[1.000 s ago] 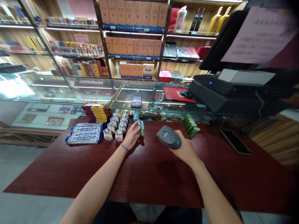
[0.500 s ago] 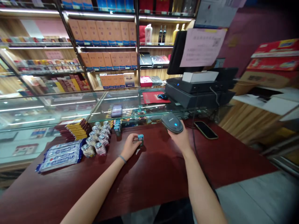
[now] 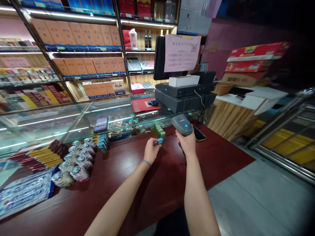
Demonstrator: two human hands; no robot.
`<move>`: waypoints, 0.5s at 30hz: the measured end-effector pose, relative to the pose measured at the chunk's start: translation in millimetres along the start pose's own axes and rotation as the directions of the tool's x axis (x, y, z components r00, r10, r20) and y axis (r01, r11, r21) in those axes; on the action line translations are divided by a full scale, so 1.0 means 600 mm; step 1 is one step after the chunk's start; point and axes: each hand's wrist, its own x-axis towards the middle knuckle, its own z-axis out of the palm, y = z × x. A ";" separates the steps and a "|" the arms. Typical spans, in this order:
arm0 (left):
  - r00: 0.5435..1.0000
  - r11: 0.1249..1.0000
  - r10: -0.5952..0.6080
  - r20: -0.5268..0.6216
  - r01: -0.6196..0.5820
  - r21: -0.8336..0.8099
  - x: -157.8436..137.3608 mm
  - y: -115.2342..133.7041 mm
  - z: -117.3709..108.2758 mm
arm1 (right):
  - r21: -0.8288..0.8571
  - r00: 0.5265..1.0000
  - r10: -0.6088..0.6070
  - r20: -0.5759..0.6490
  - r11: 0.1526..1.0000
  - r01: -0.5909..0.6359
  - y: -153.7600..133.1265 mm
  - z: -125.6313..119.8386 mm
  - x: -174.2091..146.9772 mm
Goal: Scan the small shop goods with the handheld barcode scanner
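Between the thumb and fingers of the left hand (image 3: 152,151) is one small blue box (image 3: 159,141), pinched lightly. Just beyond that hand stands a short row of green containers (image 3: 159,130) — at least four, though the held box makes it hard to tell whether they touch it. To its right, the right hand (image 3: 187,143) is clenched round one scanner (image 3: 182,124), grey, smooth and rounded, with a blue light on top. Scanner and hand partly cover one flat dark phone (image 3: 199,134) behind them. Left of the left hand, on the glossy dark-red counter (image 3: 110,177), sit several small blue-green boxes (image 3: 102,143) in a row, then ten clear jars (image 3: 80,173) with silvery lids — two rows of five. Farther left lie stacked maroon-and-yellow packets (image 3: 46,155) and shiny blue-and-white plastic packs (image 3: 27,191), cut off by the view's edge.
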 end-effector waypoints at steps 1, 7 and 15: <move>1.000 1.000 -0.009 0.004 0.009 -0.009 0.004 -0.001 0.012 | 0.039 0.999 0.028 -0.024 0.999 -0.027 0.004 -0.004 0.003; 0.998 0.999 -0.042 -0.041 0.042 0.001 0.024 -0.002 0.052 | 0.108 0.995 0.028 -0.092 0.994 -0.018 0.030 -0.015 0.013; 0.996 0.998 -0.060 -0.060 0.061 0.015 0.032 -0.003 0.062 | 0.148 0.997 0.023 -0.075 0.989 -0.012 0.034 -0.016 0.012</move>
